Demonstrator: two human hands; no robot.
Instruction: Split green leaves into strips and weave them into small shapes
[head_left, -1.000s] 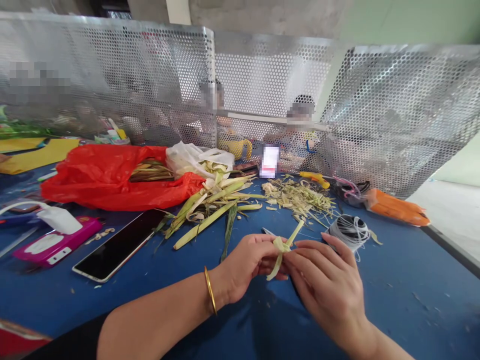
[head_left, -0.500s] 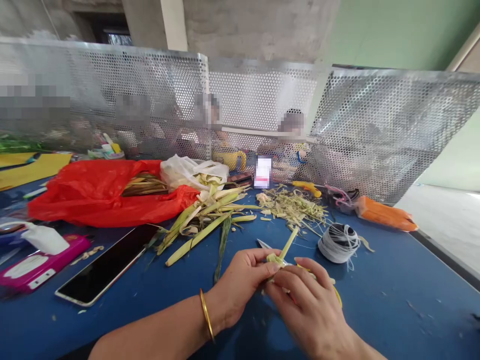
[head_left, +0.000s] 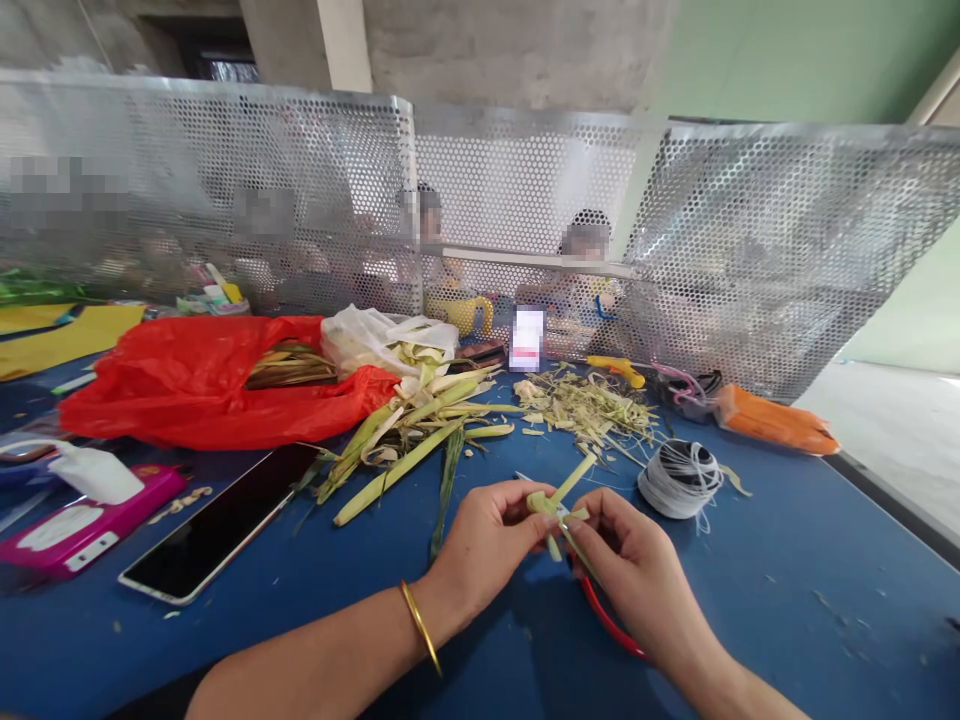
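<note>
Between my hands is a small folded piece of pale green leaf strip (head_left: 541,503), with one end sticking up and another hanging down. My left hand (head_left: 487,535), a gold bangle at its wrist, pinches the fold between thumb and fingers. On the other side my right hand (head_left: 626,545) is closed, its thumb and fingertips gripping an end of the strip. Scissors (head_left: 611,628) lie on the table beneath the hands; a red handle loop shows, and the rest is mostly covered. A spool of grey-white cord (head_left: 679,480) stands to the right of my right hand.
Long leaf stalks (head_left: 405,475) lie in front of a red plastic bag (head_left: 172,390). Leaf scraps (head_left: 592,405) are heaped farther back, near a propped-up phone (head_left: 527,340). Another phone (head_left: 217,530) lies left. A perforated metal screen (head_left: 525,190) crosses the back, with people behind it.
My right hand has turned and drawn slightly back from my left, its thumb and fingertips now showing at the strip. More of the folded leaf and the scissors' red handle has come into view.
</note>
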